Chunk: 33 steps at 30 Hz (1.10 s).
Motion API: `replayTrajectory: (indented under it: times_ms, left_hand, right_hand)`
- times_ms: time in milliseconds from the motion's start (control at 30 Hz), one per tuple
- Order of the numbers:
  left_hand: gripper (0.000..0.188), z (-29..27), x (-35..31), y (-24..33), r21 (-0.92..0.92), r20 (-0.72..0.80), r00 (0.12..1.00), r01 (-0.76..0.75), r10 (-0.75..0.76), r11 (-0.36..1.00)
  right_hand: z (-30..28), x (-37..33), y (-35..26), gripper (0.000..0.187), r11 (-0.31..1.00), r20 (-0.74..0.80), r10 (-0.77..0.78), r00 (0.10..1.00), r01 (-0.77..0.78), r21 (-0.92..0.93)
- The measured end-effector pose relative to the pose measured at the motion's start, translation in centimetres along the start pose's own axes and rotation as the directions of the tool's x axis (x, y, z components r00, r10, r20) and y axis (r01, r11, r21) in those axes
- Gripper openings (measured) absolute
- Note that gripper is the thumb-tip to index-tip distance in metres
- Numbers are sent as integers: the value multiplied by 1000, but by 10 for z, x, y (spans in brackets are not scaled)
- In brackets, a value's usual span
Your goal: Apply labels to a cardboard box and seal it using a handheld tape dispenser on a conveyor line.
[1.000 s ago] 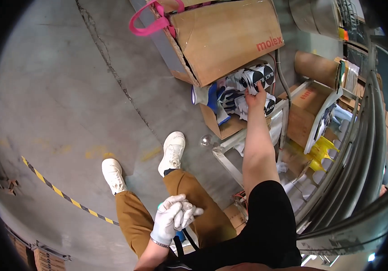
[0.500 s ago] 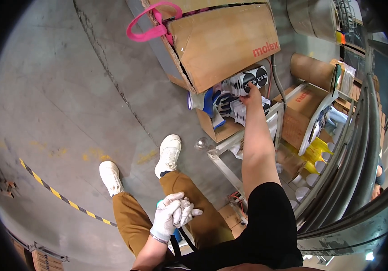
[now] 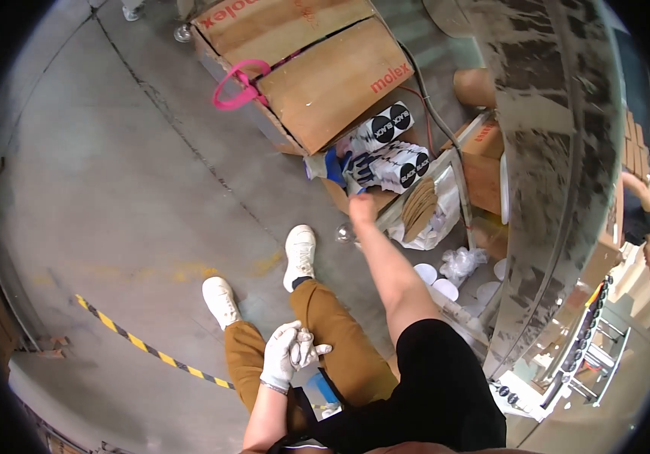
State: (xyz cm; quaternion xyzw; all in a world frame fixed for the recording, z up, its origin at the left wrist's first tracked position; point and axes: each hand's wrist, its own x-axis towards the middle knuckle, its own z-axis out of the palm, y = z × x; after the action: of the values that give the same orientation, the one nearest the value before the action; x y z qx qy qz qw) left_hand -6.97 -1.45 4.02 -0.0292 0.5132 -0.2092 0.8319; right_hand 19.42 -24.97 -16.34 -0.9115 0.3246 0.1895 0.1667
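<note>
Seemingly mid-pick in the head view, the right hand (image 3: pixel 363 206) stretches at one o'clock to the black-and-white packs (image 3: pixel 397 163) in the open carton (image 3: pixel 340 198); its grip is hidden, so lifting one probably needs a firm close. Gloved left hand (image 3: pixel 283 356) rests curled, holding nothing, on the thigh at six o'clock.

Bare floor (image 3: pixel 113 197) is lying open to the left. Ahead, the right hand (image 3: pixel 361 206) is working in a tight pocket: packs (image 3: pixel 393 155) are crowding it, big cartons (image 3: pixel 317 68) are walling the far side, and a metal frame (image 3: pixel 446 163) is closing the right.
</note>
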Motion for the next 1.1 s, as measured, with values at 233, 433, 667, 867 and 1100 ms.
replayTrajectory:
  times_ms: [233, 433, 667, 867, 1100]
  left_hand:
    - [19, -15, 10, -3, 13, -26, 1000, -2, 2, 1000]
    - [22, 21, 20, -1, -77, -65, 998, -31, 26, 997]
    - [24, 23, 48, -8, 19, 28, 999, 22, -23, 1000]
    - [24, 30, 48, -5, -27, -26, 997, 78, -79, 997]
    - [27, -2, 20, -3, -65, 89, 995, 55, -49, 996]
  right_hand:
    - [-52, 90, -88, 59, 695, -67, -627, 776, 519, -497]
    - [-38, 160, -117, 73, 566, 37, -626, 779, 486, -666]
    - [-14, 176, -74, 80, 643, 0, -643, 766, 539, -544]
    - [-31, 158, -105, 83, 664, 136, -458, 879, 439, -605]
    - [-55, 55, -96, 54, 632, -164, -728, 665, 560, -536]
